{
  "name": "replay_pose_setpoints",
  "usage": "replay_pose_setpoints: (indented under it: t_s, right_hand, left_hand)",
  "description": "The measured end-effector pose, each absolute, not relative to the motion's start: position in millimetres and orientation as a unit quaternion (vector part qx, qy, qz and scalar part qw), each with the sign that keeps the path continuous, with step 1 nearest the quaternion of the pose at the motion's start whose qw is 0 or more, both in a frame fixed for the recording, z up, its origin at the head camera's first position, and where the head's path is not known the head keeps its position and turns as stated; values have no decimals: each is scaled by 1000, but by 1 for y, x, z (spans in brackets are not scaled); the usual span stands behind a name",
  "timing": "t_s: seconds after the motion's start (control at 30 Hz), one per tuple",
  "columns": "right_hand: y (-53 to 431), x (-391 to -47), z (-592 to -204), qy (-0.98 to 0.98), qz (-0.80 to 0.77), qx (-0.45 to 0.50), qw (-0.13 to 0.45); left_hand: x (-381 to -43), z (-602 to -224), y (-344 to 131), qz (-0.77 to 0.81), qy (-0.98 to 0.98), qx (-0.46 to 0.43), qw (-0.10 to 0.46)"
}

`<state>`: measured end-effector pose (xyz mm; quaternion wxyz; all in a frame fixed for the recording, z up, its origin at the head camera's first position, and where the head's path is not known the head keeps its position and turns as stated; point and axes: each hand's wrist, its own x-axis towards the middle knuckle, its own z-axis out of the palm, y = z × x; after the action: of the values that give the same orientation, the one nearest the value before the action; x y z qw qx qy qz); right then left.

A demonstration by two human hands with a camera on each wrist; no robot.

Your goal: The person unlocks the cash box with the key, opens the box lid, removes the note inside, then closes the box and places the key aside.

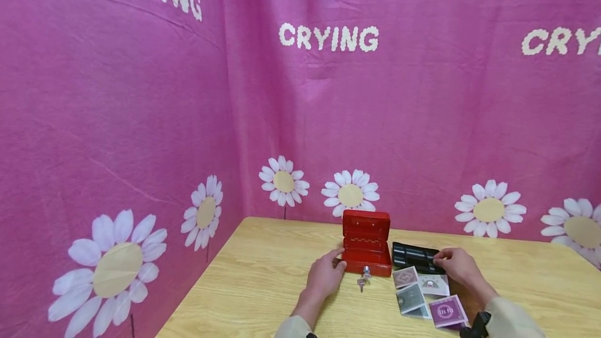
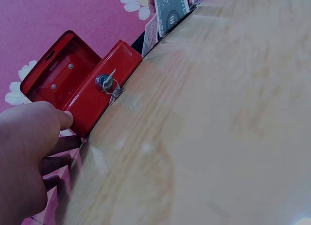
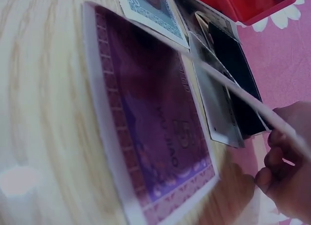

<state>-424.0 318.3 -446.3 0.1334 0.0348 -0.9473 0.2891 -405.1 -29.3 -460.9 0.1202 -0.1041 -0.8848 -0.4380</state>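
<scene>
A red cash box (image 1: pixel 368 269) stands with its lid raised, a key in its front lock and another key (image 1: pixel 361 284) hanging from the ring. My left hand (image 1: pixel 325 273) rests at the box's left side, thumb against the front corner and fingers stretched along the side. To the right of the box lies a black coin tray (image 1: pixel 412 255) with compartments. My right hand (image 1: pixel 461 266) pinches the tray's right end between thumb and fingers. In the right wrist view, those curled fingers (image 3: pixel 277 162) meet the end of the black tray (image 3: pixel 235 64).
Several creased banknotes lie in front of the tray, among them a grey-green note (image 1: pixel 410 298), a pale note (image 1: pixel 434 285) and a purple note (image 1: pixel 447 311). The wooden table (image 1: pixel 253 275) meets a pink curtain (image 1: pixel 413 119) with printed daisies along its back and left edges.
</scene>
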Motion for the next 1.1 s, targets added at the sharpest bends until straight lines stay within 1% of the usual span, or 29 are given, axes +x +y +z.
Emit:
replay_pose_setpoints:
  t_s: [0.27,0.43,0.67,1.1]
  right_hand:
    - [318,-419,-442,-942,309,9,134]
    - [318,-416,-438,-935,325,20,141]
    - [316,-412,-431,-931,339,35,133]
    - [306,-405,-419,-940,298,64,154]
  left_hand:
    - [-405,-461,-28,-434,-886,-105,124]
    - [-405,-458,-27,-433,-886,-107,128]
    - [-405,-458,-27,-435,-884,-113,129]
    - [-405,-462,-30,-440,-883,-107,126]
